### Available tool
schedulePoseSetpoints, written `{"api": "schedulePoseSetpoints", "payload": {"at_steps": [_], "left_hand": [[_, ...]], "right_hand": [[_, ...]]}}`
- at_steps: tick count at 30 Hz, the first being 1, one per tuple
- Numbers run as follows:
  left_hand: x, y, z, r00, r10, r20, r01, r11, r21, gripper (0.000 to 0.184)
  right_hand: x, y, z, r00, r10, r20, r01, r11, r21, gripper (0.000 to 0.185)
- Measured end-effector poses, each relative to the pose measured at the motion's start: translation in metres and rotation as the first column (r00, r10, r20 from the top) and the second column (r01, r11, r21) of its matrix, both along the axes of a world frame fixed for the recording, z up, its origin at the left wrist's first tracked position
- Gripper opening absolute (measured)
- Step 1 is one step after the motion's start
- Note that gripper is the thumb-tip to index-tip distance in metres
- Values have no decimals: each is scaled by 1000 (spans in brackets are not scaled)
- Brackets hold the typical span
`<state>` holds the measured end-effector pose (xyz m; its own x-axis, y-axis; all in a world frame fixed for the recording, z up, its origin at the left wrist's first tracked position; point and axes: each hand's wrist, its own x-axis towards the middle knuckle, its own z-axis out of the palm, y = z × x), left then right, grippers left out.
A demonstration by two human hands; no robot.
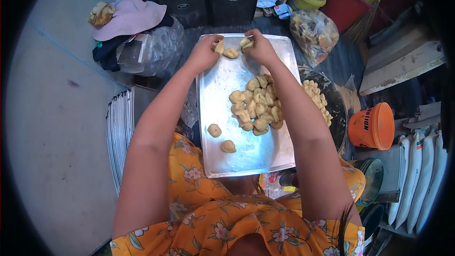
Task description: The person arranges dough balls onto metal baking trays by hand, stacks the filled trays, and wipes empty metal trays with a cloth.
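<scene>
A metal tray lies in front of me, with a heap of dough pieces right of its middle. Two separate dough balls, one and another, rest near its lower left. At the far left corner my left hand has its fingers closed on a piece of dough. My right hand pinches another dough piece at the far edge. Between the hands, a dough piece sits on the tray.
Right of the tray, more dough pieces lie on a dark round surface. An orange bucket stands further right. A filled plastic bag is at the back right. Stacked trays stand at the left.
</scene>
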<state>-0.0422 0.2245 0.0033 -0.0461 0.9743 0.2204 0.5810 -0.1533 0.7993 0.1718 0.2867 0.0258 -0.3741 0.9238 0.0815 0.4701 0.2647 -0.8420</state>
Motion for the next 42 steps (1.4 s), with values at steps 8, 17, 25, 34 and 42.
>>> {"api": "schedulePoseSetpoints", "payload": {"at_steps": [8,17,25,34,42], "left_hand": [[-2,1,12,890,-74,-450,202,949,243,37],[20,18,-11,898,149,-414,-40,965,261,26],[22,20,-5,892,110,-437,-14,976,217,31],[7,33,-12,938,26,-347,57,972,227,44],[20,19,0,890,119,-441,-15,972,233,53]], "right_hand": [[7,33,-16,999,-17,41,3,942,337,47],[14,28,-24,958,82,276,-230,795,561,41],[32,45,-20,925,193,326,-288,918,272,46],[51,24,-14,953,-22,303,-125,881,456,57],[67,-25,5,875,484,-1,-472,852,-225,21]]}}
